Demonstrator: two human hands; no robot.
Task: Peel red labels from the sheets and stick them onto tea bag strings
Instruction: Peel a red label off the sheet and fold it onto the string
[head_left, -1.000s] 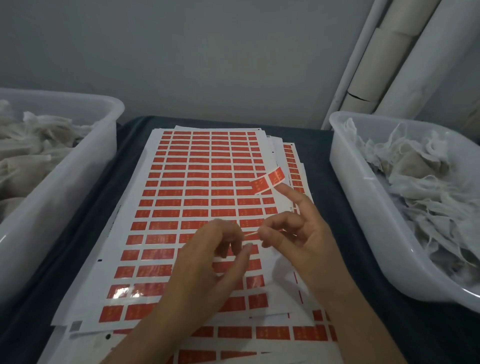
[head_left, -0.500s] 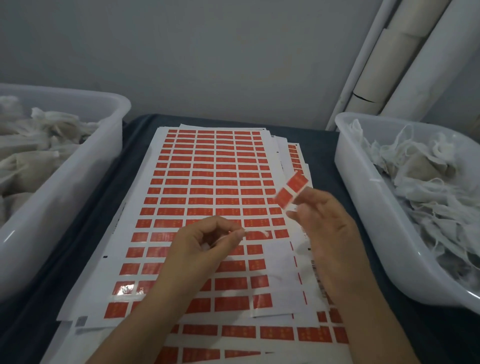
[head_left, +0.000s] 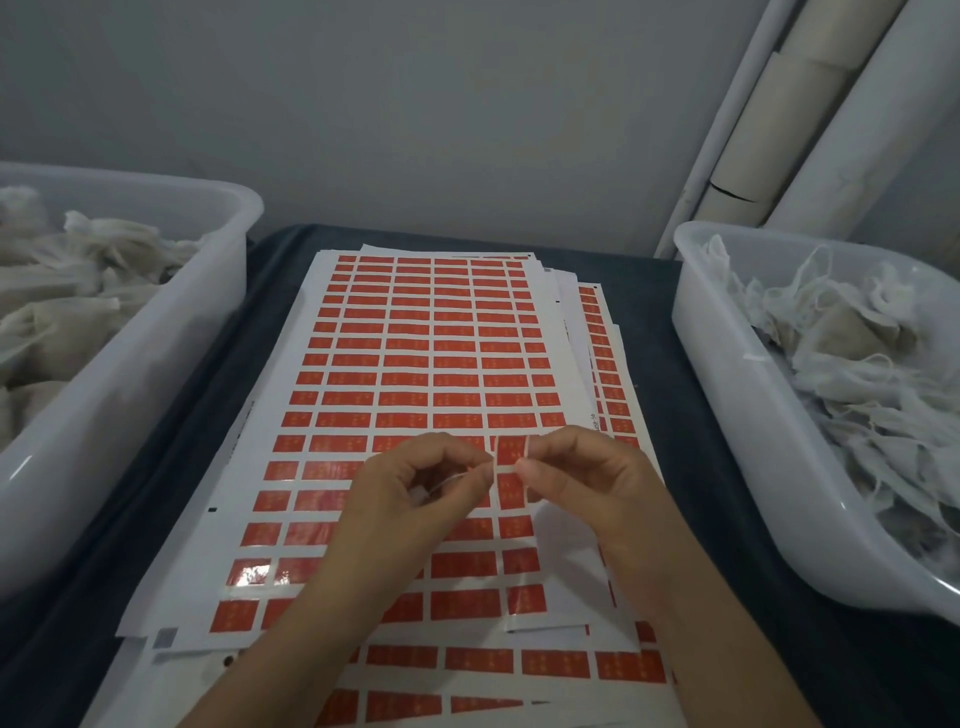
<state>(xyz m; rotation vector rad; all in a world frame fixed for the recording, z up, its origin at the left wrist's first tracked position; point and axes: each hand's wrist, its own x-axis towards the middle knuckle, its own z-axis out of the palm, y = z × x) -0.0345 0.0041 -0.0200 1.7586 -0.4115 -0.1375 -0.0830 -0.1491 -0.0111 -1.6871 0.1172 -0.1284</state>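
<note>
Label: small red rectangular label (head_left: 510, 470) hangs upright in the air over the sheets, between your two hands and touching both.
Right hand: your right hand (head_left: 584, 470) has its fingers curled, with the tips of thumb and forefinger pinching the label's right edge.
Left hand: your left hand (head_left: 415, 486) is curled as well, pinching a thin white string (head_left: 445, 480) whose end meets the label's left edge.
Step in hand: you look to be laying the string on the sticky side, ready to fold the label over it.
Sheets: top white backing sheet of red labels (head_left: 415, 358) lies on the dark table (head_left: 691, 415); only a bare patch at its near right shows labels gone, so nearly all remain.
Tubs: translucent plastic tub on the left (head_left: 130, 374) and translucent plastic tub on the right (head_left: 779, 415) both hold heaps of white tea bags; which heap is finished, you cannot tell from here.
</note>
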